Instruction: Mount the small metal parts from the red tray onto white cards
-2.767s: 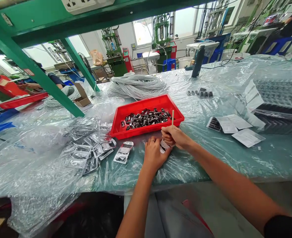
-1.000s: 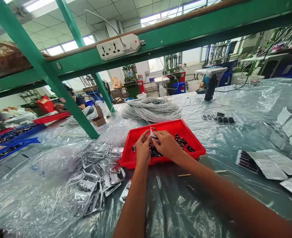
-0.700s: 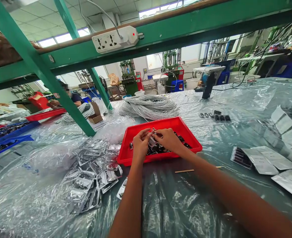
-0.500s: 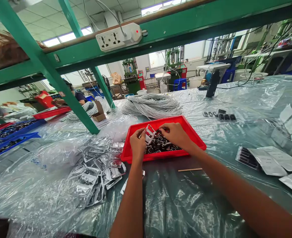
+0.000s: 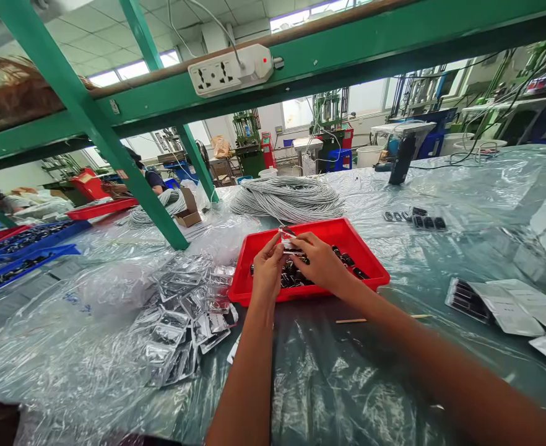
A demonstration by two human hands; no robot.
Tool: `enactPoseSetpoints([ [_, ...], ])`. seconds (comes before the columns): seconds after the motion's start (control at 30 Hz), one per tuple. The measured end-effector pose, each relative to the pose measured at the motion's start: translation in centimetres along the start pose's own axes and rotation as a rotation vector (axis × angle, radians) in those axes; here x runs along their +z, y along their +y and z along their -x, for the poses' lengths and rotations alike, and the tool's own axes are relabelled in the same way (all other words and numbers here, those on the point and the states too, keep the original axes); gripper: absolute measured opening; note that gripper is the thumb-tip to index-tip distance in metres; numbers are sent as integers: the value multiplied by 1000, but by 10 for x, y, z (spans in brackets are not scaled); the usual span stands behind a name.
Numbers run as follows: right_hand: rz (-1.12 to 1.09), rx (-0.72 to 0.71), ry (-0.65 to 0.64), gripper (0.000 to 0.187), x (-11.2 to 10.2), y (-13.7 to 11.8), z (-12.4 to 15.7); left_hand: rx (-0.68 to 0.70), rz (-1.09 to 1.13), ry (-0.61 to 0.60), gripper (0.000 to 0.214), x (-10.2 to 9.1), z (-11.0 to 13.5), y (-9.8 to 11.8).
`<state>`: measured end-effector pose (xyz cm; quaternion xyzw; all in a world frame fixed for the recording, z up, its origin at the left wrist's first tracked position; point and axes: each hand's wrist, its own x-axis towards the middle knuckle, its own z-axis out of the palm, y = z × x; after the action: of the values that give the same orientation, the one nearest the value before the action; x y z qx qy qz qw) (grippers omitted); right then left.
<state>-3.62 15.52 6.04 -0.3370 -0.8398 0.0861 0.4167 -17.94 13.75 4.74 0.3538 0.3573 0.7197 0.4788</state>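
Note:
Over the red plastic tray (image 5: pixel 362 240), my left hand (image 5: pixel 267 269) pinches a small clear plastic blister tray (image 5: pixel 288 244) between thumb and fingers. My right hand (image 5: pixel 322 260) is closed at the blister's right side, its fingers above and its thumb lower. Whether a small part is also in those fingers is hidden. Beneath both hands lie many small black parts (image 5: pixel 296 277), some spread to the right in the red tray. Left of it is a loose pile of clear blister trays (image 5: pixel 180 322) on the plastic-covered table.
A thin wooden stick (image 5: pixel 351 321) lies before the red tray. Coiled grey cable (image 5: pixel 289 199) sits behind it. Filled blisters (image 5: pixel 428 221) and white-backed packs (image 5: pixel 500 303) lie at right. A green frame (image 5: pixel 134 186) with a power strip (image 5: pixel 231 71) crosses above. Co-workers sit at far left.
My right hand has moved from the black parts to the blister, which is now tilted flatter between both hands. More black parts show at the red tray's right. The view has shifted slightly.

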Motion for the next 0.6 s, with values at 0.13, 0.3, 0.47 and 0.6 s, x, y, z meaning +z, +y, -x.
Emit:
enactPoseSetpoints([
  [0.13, -102, 91, 87, 15, 4, 0, 0, 36, -97, -65, 46, 3, 2, 3],
  [0.3, -204, 166, 45, 21, -2, 3, -5, 231, -590, 58, 34, 0, 2, 16],
  [0.47, -347, 290, 107, 16, -20, 3, -12, 434, -776, 531, 33, -22, -5, 33],
  [0.6, -252, 298, 159, 18, -44, 9, -17, 558, -716, 801, 35, -40, -8, 52],
])
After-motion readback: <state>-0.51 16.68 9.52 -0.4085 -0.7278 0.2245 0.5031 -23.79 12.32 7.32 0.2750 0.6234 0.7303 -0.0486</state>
